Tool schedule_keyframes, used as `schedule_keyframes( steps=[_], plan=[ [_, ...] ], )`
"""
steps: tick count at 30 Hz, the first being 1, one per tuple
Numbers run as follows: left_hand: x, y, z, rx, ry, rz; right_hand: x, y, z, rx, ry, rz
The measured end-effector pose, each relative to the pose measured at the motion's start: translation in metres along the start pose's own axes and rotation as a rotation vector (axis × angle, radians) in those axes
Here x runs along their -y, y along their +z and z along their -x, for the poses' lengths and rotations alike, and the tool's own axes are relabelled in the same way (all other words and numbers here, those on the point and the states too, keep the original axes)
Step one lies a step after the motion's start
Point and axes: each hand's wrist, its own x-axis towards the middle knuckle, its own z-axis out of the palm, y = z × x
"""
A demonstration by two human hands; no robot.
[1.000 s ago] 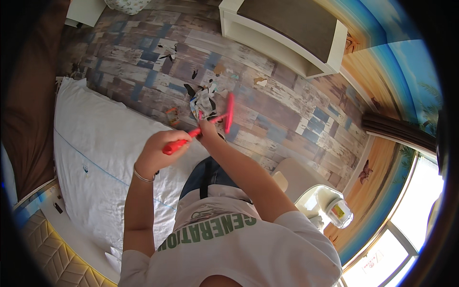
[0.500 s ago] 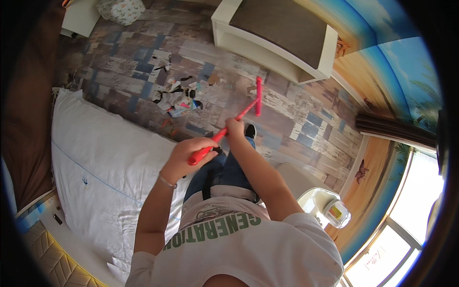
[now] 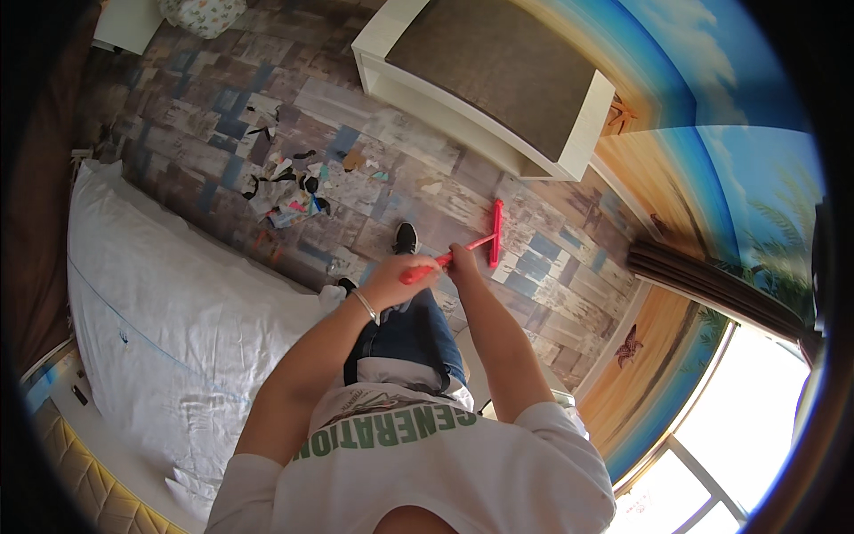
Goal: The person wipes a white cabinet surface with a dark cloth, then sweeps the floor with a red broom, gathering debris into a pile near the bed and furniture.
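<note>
A red long-handled broom (image 3: 496,233) has a straight, narrow head on the floor in front of me, to the right. Whether bristles or a rubber blade sit under the head I cannot make out. My left hand (image 3: 398,280) is closed round the handle near its top end. Farther down the handle, my right hand (image 3: 462,263) grips it too. Left of the broom head and apart from it lies a loose pile of litter (image 3: 289,191), with paper scraps and dark, pink and blue bits.
A bed with a white sheet (image 3: 178,294) runs along the left. Ahead stands a low white cabinet (image 3: 569,156) with a dark top. A rolled brown curtain (image 3: 712,280) and a bright window (image 3: 712,400) are on the right. A patterned round bag (image 3: 203,13) sits far left.
The broom head has moved nearer to me and slightly right. Both hands have shifted right, still on the handle. One foot has stepped, and my view has turned toward the right.
</note>
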Motion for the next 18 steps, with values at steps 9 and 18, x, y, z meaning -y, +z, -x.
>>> schedule_keyframes(
  steps=[9,18],
  plan=[
    [-0.054,-0.11,0.054,-0.215,-0.037,-0.046,-0.001,0.162,0.061,0.153,0.03,0.258],
    [-0.125,-0.132,0.061,-0.252,0.021,-0.384,0.043,0.208,0.143,0.372,0.069,0.048]
  ],
)
